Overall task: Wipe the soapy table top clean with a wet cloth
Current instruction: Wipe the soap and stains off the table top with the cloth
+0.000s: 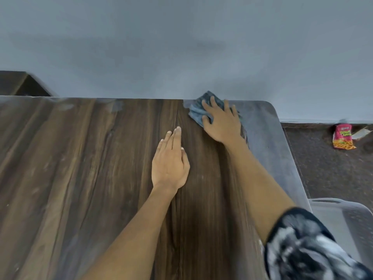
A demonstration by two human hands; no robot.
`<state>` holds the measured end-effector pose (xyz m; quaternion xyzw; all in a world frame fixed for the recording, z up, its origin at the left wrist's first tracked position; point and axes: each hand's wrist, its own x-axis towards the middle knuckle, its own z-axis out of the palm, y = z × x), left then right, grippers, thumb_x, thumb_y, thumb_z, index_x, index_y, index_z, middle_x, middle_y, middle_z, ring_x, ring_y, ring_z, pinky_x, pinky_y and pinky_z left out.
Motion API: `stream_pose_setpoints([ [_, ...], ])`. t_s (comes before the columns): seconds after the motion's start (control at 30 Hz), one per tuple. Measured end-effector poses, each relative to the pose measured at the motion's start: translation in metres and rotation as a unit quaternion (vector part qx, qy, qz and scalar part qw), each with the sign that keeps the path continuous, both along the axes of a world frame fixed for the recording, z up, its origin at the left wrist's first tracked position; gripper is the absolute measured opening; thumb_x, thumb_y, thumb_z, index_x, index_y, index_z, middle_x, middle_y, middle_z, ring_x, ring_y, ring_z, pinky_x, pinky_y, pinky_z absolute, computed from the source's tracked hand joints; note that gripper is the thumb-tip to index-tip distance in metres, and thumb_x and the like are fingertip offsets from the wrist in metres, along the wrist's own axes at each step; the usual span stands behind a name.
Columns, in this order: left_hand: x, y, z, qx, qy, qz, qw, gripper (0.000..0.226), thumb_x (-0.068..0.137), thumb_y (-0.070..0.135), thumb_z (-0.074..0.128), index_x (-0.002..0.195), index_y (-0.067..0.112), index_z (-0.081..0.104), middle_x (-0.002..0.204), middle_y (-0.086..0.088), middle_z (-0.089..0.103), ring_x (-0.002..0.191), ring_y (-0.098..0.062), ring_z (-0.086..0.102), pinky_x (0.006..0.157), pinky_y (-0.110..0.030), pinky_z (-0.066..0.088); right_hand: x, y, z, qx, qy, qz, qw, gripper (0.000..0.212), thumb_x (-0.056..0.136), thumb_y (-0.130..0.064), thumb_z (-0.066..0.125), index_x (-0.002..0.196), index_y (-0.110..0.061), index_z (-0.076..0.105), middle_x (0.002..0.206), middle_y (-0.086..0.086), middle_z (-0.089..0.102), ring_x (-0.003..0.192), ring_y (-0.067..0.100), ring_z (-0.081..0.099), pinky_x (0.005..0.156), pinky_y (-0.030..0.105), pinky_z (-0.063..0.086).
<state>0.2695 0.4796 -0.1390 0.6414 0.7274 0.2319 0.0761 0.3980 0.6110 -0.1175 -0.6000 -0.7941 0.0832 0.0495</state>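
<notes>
Up at the far right corner of the surface [101,168], seen from the head camera, the right hand [221,122] was pressing spread fingers flat on the bunched blue cloth [198,113], while the left hand [170,164] lay flat and relaxed mid-surface, holding nothing. Honestly looked maybe half done: the middle wood showed dark and clean, but a grey soapy film was there along the right edge [268,128] and smears at the far left [66,106].

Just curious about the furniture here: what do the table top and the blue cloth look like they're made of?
The table top looks like wood or a wood-print laminate: dark brown streaked grain, smooth with a soft sheen and a rounded corner; which of the two I cannot tell. The cloth looks like soft fabric, maybe microfibre: blue-grey, matte, bunched in folds under the right hand.
</notes>
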Motion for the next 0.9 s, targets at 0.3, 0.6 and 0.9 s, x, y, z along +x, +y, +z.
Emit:
stream_pose_setpoints([
  [0.3,0.003,-0.007,0.011,0.018,-0.074,0.033,0.997,0.065,0.09,0.008,0.042,0.147,0.012,0.009,0.129,-0.007,0.051,0.103,-0.021,0.056,0.085,-0.034,0.049,-0.033,-0.041,0.006,-0.017,0.054,0.201,0.978,0.046,0.097,-0.024,0.036,0.142,-0.029,0.032,0.152,-0.005,0.024,0.143,0.022,0.012,0.114,0.035,0.009],
  [0.6,0.004,-0.005,0.01,0.025,-0.058,0.037,0.997,0.066,0.09,0.009,0.041,0.147,0.011,0.006,0.132,-0.008,0.045,0.079,-0.014,0.056,0.06,-0.024,0.049,0.0,0.024,0.002,-0.013,0.002,-0.005,1.0,0.05,0.099,-0.024,0.028,0.147,-0.021,0.017,0.156,0.002,0.013,0.141,0.033,0.009,0.114,0.045,0.011],
  [0.9,0.004,-0.005,0.011,0.061,-0.078,0.04,0.994,0.06,0.095,0.038,0.032,0.146,0.014,0.01,0.143,-0.011,0.026,0.084,-0.02,0.06,0.062,-0.029,0.054,-0.006,-0.065,0.003,-0.001,0.134,0.178,0.975,0.047,0.091,-0.013,0.041,0.136,-0.028,0.043,0.147,-0.009,0.035,0.141,0.016,0.016,0.113,0.03,0.007],
])
